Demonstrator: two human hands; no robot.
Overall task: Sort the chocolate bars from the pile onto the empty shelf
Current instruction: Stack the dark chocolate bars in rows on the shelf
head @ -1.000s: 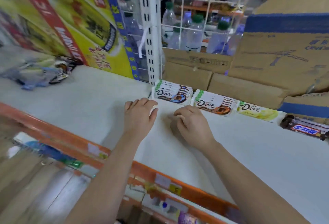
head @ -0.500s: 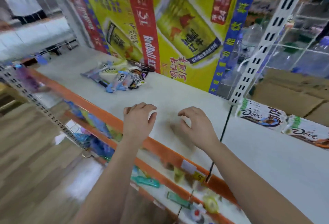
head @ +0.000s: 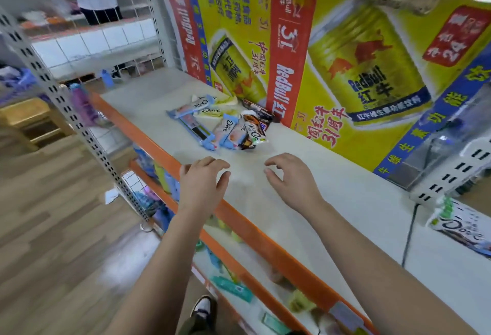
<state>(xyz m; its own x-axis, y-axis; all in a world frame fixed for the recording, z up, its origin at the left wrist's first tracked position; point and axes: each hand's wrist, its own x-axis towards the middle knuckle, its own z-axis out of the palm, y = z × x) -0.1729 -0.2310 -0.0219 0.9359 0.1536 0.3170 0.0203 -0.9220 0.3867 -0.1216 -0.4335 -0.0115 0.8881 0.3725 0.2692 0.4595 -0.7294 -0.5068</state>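
- Red Bull banner (head: 332, 68): backs the shelf, 12 to 2 o'clock.
- Shelf (head: 358, 201): white board, orange front edge.
- Chocolate bar pile (head: 225, 124): on the shelf, 11 o'clock of both hands, apart from them.
- Left hand (head: 202, 180), right hand (head: 289, 183): empty, fingers loosely curled, over the shelf front.
- Dove bar (head: 462, 231): at 3 o'clock, far right edge.

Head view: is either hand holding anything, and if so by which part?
Nothing is held. The left hand and right hand are both empty, fingers loosely bent, short of the pile of chocolate bars.
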